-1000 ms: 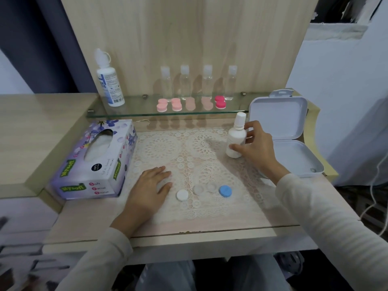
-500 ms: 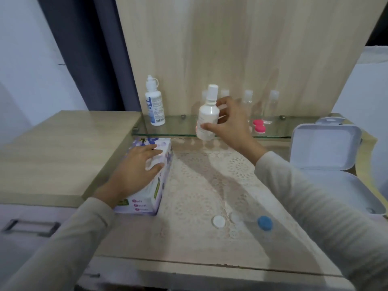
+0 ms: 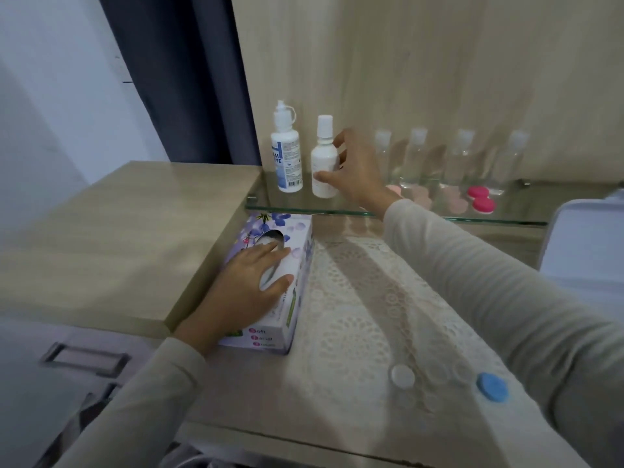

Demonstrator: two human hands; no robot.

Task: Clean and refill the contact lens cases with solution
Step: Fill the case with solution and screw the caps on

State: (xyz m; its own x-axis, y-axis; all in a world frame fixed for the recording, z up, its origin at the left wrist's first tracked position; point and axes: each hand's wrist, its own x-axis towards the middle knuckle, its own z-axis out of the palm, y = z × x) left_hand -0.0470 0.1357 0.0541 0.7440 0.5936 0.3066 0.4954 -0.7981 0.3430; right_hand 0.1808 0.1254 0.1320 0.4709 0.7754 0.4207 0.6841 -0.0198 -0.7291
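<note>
Our right hand (image 3: 358,170) wraps loosely around the small white bottle (image 3: 324,163), thumb and fingers touching its sides; it stands upright on the glass shelf (image 3: 439,216), just beside the labelled solution bottle (image 3: 286,157) at its 9 o'clock. Our left hand (image 3: 250,288) lies flat, fingers spread, on the tissue box (image 3: 287,265). On the tabletop (image 3: 256,393) at 5 o'clock: white cap (image 3: 402,376), clear lens case (image 3: 445,371), blue cap (image 3: 491,388). Pink cases (image 3: 481,199) sit on the shelf at 2 o'clock.
</note>
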